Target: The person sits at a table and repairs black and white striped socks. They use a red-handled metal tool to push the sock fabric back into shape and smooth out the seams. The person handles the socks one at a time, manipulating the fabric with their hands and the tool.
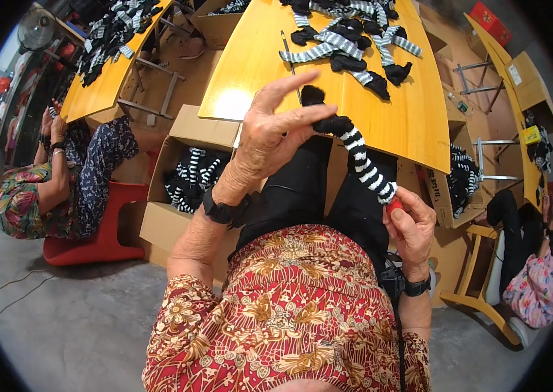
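Observation:
A black-and-white striped sock with a black toe is stretched between my two hands over my lap. My left hand is raised, pinching the black toe end between thumb and fingers, index finger pointing up. My right hand grips the sock's cuff end near my right knee, along with something small and red at the cuff. More striped and black socks lie in a pile on the yellow table in front of me.
An open cardboard box of striped socks stands left of my knees, another box at the right. A person in a floral top sits on a red stool at left by a second yellow table. Another person sits at right.

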Demonstrator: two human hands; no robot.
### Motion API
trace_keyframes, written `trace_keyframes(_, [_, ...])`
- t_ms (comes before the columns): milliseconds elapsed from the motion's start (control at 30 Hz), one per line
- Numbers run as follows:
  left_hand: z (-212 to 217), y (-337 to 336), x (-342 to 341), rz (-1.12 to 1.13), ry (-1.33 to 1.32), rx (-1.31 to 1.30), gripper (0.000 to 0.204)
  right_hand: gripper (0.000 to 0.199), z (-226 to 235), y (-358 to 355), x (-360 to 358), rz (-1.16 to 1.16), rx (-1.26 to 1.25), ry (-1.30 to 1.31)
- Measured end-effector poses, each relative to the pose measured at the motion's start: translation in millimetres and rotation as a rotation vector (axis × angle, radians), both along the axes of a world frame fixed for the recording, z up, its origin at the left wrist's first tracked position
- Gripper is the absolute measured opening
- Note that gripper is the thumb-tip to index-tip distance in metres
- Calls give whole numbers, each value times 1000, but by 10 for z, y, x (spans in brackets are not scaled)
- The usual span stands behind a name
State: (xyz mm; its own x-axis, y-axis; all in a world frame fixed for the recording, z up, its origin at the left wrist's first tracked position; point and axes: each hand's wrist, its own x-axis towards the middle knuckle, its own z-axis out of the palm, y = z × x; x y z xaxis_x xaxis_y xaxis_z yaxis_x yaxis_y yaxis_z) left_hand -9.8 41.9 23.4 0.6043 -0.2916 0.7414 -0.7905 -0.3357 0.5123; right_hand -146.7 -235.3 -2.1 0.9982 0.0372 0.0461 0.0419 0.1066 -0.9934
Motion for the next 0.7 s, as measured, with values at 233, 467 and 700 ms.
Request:
trace_keyframes(233, [-123,-43,-77,-172,623,-496,17,34,143,5,-73,11,-174,-6])
trace_keyframes(467, [-119,-100,-81,-240,797,-713,18,36,55,32,-155,-76,-80,21])
trace_keyframes(700, [-74,-99,-104,-329,921,-748,14,37,-9,43,-120,-33,-80,-30])
